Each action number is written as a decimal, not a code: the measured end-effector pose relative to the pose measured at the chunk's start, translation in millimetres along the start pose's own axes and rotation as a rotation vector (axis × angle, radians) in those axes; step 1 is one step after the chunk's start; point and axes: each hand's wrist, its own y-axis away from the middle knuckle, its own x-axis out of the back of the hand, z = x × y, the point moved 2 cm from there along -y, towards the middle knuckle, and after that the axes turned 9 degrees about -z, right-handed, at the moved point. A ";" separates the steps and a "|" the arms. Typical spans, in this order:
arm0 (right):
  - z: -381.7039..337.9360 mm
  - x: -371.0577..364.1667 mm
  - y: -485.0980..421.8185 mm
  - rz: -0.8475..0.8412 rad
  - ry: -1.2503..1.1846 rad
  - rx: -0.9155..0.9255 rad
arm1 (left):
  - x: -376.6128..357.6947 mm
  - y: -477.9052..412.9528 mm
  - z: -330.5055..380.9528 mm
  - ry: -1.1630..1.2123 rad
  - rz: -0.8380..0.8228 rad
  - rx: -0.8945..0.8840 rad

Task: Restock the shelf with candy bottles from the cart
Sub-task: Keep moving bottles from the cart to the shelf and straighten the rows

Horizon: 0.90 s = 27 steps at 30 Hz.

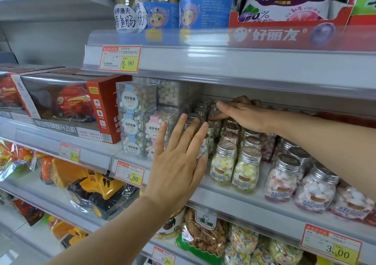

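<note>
While the left hand (177,163) lies flat, fingers straight, against the near clear candy bottles with silver lids (223,163), the grey shelf (234,200) looks nearly full, and farther back the right hand (240,115) rests on lids, its grip hidden.

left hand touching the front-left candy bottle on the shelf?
Touching. Head view: the left hand lies flat against the front-left candy bottle, with the thumb across its body and candies showing between thumb and forefinger.
</note>
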 end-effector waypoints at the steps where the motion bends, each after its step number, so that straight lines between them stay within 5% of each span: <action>1: 1.6 -0.9 -1.2 -0.013 0.002 -0.009 | -0.1 -0.1 0.2 -0.001 0.000 0.002; 8: 6.8 0.0 -15.0 0.047 0.073 -0.109 | 0.5 -1.2 0.2 0.003 0.002 0.006; 27: -4.5 -13.0 6.6 0.070 -0.057 0.124 | -2.4 1.0 4.6 -0.019 0.026 0.019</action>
